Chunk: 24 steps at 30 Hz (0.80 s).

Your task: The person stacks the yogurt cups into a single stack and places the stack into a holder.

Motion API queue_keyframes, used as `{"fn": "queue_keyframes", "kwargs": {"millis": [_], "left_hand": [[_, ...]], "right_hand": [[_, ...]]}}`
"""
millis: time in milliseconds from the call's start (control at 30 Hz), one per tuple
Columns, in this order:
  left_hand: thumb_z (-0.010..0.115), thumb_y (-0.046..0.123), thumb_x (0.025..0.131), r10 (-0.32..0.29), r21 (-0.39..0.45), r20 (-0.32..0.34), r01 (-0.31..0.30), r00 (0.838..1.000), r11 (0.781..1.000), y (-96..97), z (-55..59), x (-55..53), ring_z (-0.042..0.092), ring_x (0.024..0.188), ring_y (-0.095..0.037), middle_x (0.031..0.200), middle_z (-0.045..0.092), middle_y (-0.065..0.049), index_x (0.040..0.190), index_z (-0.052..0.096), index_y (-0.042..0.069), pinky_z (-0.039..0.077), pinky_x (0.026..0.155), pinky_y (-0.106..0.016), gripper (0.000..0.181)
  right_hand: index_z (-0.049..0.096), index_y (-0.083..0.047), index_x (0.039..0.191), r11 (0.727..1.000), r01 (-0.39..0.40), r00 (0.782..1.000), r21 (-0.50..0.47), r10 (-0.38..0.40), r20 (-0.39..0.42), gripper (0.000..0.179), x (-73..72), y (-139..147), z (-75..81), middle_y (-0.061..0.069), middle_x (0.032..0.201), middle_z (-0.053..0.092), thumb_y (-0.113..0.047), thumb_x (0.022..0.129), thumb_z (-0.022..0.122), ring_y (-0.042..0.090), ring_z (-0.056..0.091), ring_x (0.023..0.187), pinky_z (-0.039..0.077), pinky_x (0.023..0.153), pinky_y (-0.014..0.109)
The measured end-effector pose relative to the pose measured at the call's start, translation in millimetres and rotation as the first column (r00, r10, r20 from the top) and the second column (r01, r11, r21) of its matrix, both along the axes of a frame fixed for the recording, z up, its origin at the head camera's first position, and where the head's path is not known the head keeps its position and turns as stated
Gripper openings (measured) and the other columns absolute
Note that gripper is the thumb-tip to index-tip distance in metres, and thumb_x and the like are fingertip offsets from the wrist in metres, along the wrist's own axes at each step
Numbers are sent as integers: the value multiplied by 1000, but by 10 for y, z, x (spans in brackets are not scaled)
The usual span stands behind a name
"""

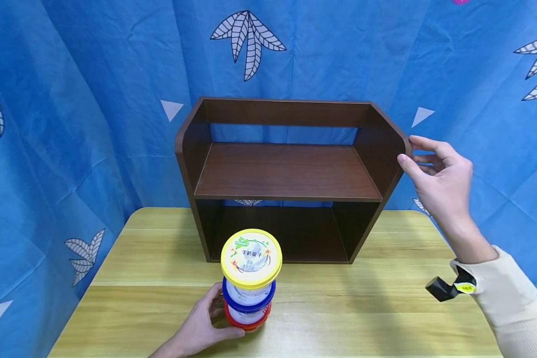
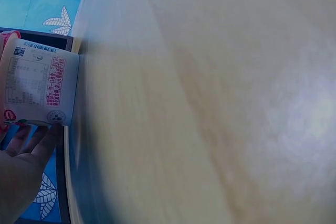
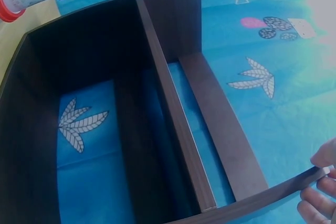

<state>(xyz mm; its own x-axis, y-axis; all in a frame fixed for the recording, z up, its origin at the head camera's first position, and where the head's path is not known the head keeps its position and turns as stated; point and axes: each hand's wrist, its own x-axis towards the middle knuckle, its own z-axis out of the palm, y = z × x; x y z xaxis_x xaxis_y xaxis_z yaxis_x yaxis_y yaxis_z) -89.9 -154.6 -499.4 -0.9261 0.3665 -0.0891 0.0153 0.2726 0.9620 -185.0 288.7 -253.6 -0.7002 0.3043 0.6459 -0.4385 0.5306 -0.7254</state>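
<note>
Three white tubs stand stacked on the table in the head view. The top tub has a yellow lid (image 1: pixel 251 258), the middle one a blue lid (image 1: pixel 249 301), the bottom one a red lid (image 1: pixel 249 324). My left hand (image 1: pixel 201 320) holds the bottom tub from the left, thumb in front and fingers curled beside it. Printed text and a barcode show on the white tub (image 2: pixel 39 80) in the left wrist view. My right hand (image 1: pixel 447 174) pinches the upper front edge of the right side panel of a dark brown two-tier shelf (image 1: pixel 288 171), thumb inside and fingers outside.
The shelf stands at the back of a light wooden table (image 1: pixel 161 268), just behind the tubs. A blue curtain (image 1: pixel 116 99) with leaf prints hangs around the table. A black strap device (image 1: pixel 449 288) sits on the right wrist.
</note>
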Motion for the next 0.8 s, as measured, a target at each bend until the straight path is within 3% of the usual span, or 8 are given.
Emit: {"fn": "queue_keyframes", "kwargs": {"millis": [333, 633, 800], "left_hand": [[95, 24, 78, -7, 5, 7, 7, 1000, 1000, 14, 3, -2, 61, 136, -36, 147, 59, -13, 150, 44, 15, 53, 100, -13, 89], [95, 23, 78, 6, -9, -33, -6, 999, 1000, 25, -4, -3, 65, 129, -15, 144, 61, -10, 149, 47, 19, 56, 103, -18, 86], [96, 23, 77, 17, -17, -40, -18, 999, 1000, 28, -15, 12, 65, 127, -13, 143, 62, -9, 148, 48, 19, 57, 101, -17, 86]], "right_hand": [[76, -8, 127, 1000, 8, 1000, 13, -8, -12, 39, -10, 4, -21, -24, 110, 70, -5, 89, 81, -9, 69, 85, 54, 81, 2], [76, -8, 127, 1000, 16, 1000, 16, -16, -10, 39, -14, 1, -20, -24, 108, 69, -4, 89, 81, -9, 69, 85, 54, 80, 2], [76, -8, 127, 1000, 12, 1000, 12, -12, -8, 39, -11, -3, -18, -24, 108, 69, -4, 89, 81, -9, 69, 85, 54, 81, 2]]}}
